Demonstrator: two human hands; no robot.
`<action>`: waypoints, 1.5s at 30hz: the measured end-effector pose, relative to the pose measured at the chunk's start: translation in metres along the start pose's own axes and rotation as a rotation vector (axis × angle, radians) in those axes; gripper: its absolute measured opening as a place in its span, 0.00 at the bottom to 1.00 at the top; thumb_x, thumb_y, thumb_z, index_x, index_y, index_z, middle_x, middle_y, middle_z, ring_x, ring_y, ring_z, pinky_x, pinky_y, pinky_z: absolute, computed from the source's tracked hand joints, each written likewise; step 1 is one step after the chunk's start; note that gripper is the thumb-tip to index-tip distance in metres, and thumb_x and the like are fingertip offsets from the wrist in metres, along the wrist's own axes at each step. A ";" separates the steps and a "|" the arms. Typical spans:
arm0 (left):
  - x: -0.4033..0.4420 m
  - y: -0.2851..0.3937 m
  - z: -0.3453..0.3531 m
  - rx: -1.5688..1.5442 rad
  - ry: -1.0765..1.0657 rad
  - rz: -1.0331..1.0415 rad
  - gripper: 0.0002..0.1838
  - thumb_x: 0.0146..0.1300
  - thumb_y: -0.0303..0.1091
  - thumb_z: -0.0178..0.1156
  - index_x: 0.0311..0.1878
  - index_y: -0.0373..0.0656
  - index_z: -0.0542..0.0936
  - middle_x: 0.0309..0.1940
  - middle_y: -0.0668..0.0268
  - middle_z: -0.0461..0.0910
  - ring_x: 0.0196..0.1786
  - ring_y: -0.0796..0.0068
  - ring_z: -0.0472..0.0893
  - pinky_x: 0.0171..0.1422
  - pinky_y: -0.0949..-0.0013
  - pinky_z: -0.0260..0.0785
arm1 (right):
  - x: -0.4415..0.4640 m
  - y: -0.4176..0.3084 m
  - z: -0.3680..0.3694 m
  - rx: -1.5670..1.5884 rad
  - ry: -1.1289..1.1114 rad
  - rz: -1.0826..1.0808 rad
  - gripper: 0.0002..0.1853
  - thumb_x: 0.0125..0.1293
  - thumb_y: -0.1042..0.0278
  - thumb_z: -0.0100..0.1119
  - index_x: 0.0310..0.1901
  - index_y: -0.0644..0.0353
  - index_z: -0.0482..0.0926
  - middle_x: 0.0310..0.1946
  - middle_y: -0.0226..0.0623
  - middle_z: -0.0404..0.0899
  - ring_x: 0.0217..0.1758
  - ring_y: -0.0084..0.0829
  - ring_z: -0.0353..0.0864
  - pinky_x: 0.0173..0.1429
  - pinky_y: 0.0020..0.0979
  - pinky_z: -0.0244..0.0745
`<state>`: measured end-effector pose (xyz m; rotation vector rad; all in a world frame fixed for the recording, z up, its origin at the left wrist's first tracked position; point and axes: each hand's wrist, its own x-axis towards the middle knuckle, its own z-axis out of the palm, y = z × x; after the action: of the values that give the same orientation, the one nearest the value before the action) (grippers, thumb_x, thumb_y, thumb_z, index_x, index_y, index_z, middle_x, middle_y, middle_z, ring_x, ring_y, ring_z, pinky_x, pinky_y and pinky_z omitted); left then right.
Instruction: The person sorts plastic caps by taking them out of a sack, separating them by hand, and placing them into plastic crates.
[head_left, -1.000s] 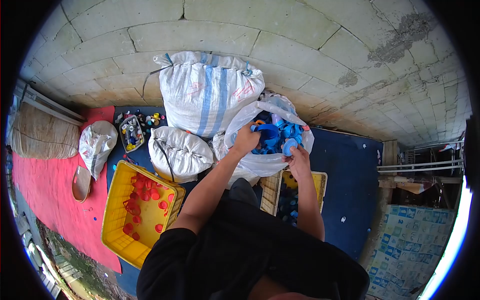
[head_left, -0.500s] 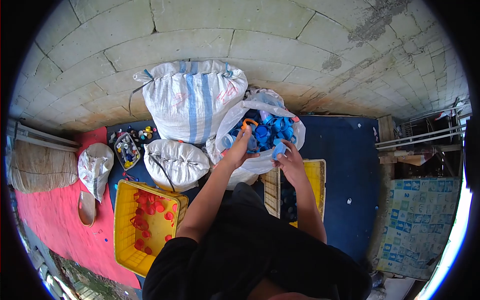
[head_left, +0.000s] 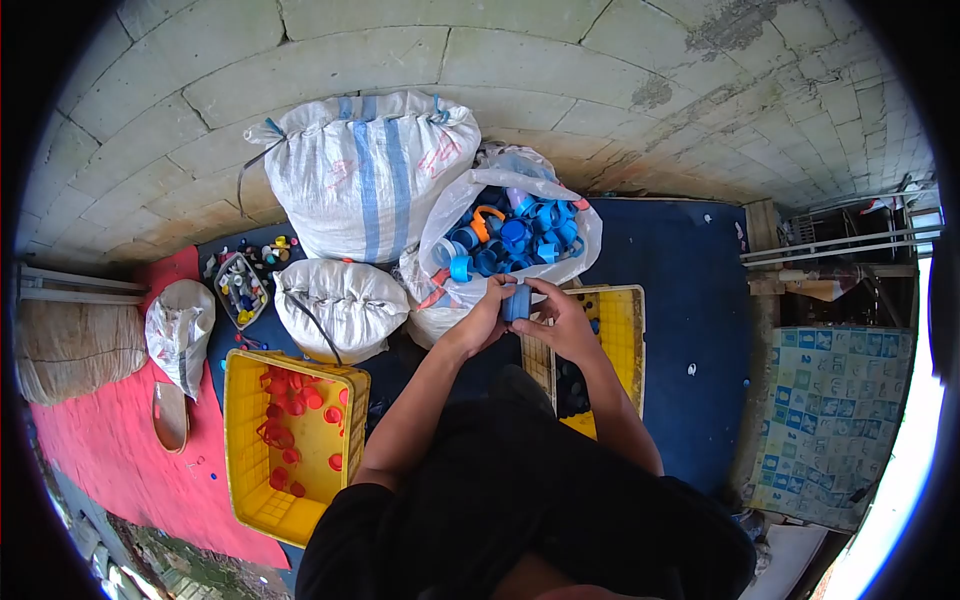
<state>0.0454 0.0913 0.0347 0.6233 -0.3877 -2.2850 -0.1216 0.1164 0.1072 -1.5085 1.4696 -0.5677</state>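
Both hands meet just below the rim of an open white sack (head_left: 447,205) filled with blue plastic caps (head_left: 515,235). A blue plastic piece (head_left: 516,303) is held between them. My left hand (head_left: 486,318) grips its left side, fingers closed. On its right side, the fingers of my right hand (head_left: 563,322) are pinched against it. An orange ring (head_left: 484,222) lies on top of the caps in the sack.
A yellow crate (head_left: 240,450) with red caps stands at the left; another yellow crate (head_left: 628,350) with dark caps is at the right. Tied white sacks (head_left: 375,190) stand by the block wall (head_left: 540,70). A small basket (head_left: 242,290) holds mixed caps.
My hands have come together below the sack's rim, the left one moving off the caps. Both now hold the blue piece that was in my right hand. The camera view has shifted.
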 end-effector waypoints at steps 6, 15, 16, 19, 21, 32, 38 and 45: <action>-0.026 -0.009 0.039 0.004 -0.038 0.052 0.17 0.74 0.42 0.46 0.61 0.50 0.58 0.54 0.60 0.66 0.56 0.65 0.72 0.62 0.59 0.65 | -0.020 0.026 -0.013 0.095 -0.056 -0.163 0.36 0.53 0.75 0.74 0.64 0.61 0.68 0.45 0.35 0.77 0.42 0.23 0.79 0.48 0.28 0.76; -0.031 -0.126 0.095 0.228 -0.123 -0.030 0.26 0.58 0.31 0.57 0.57 0.52 0.57 0.52 0.63 0.66 0.52 0.71 0.70 0.53 0.64 0.64 | -0.140 0.092 -0.060 0.436 0.063 -0.196 0.34 0.54 0.66 0.75 0.61 0.63 0.71 0.39 0.34 0.80 0.35 0.18 0.77 0.40 0.22 0.72; -0.032 -0.143 0.103 0.187 -0.089 -0.073 0.27 0.58 0.31 0.58 0.58 0.51 0.57 0.51 0.63 0.66 0.51 0.72 0.70 0.52 0.65 0.64 | -0.159 0.100 -0.066 0.409 0.069 -0.152 0.34 0.55 0.66 0.75 0.62 0.63 0.71 0.40 0.34 0.81 0.35 0.18 0.77 0.39 0.22 0.72; -0.036 -0.195 0.115 0.210 -0.057 -0.145 0.27 0.63 0.34 0.59 0.62 0.49 0.58 0.51 0.63 0.69 0.50 0.72 0.72 0.50 0.66 0.66 | -0.207 0.141 -0.060 0.503 0.143 -0.114 0.31 0.61 0.70 0.70 0.64 0.65 0.69 0.47 0.34 0.78 0.37 0.17 0.77 0.40 0.20 0.74; -0.032 -0.225 0.116 0.320 0.004 -0.181 0.25 0.69 0.36 0.57 0.65 0.47 0.60 0.51 0.63 0.72 0.51 0.71 0.74 0.50 0.66 0.70 | -0.235 0.162 -0.058 0.617 0.199 0.021 0.31 0.63 0.65 0.69 0.64 0.66 0.68 0.46 0.35 0.79 0.36 0.17 0.77 0.38 0.20 0.73; -0.011 -0.369 0.126 0.462 -0.011 -0.538 0.23 0.71 0.41 0.58 0.65 0.44 0.67 0.51 0.64 0.76 0.51 0.73 0.77 0.52 0.67 0.72 | -0.365 0.269 -0.061 0.703 0.287 0.368 0.34 0.64 0.57 0.69 0.67 0.64 0.67 0.46 0.44 0.81 0.41 0.27 0.81 0.41 0.27 0.77; 0.026 -0.397 0.181 0.653 0.010 -0.327 0.25 0.70 0.41 0.61 0.66 0.46 0.67 0.51 0.63 0.75 0.50 0.69 0.79 0.49 0.69 0.75 | -0.401 0.288 -0.093 0.697 0.761 0.292 0.36 0.62 0.57 0.70 0.68 0.61 0.67 0.52 0.48 0.79 0.44 0.27 0.81 0.47 0.29 0.77; 0.029 -0.410 0.217 0.675 -0.017 -0.242 0.23 0.68 0.47 0.63 0.58 0.46 0.71 0.46 0.65 0.78 0.43 0.71 0.81 0.42 0.73 0.69 | -0.441 0.312 -0.115 0.762 1.014 0.280 0.37 0.62 0.59 0.70 0.70 0.59 0.65 0.55 0.46 0.77 0.41 0.26 0.80 0.45 0.28 0.76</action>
<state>-0.3239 0.3742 0.0256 1.0231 -1.1711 -2.3695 -0.4591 0.5444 0.0165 -0.3593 1.8072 -1.6328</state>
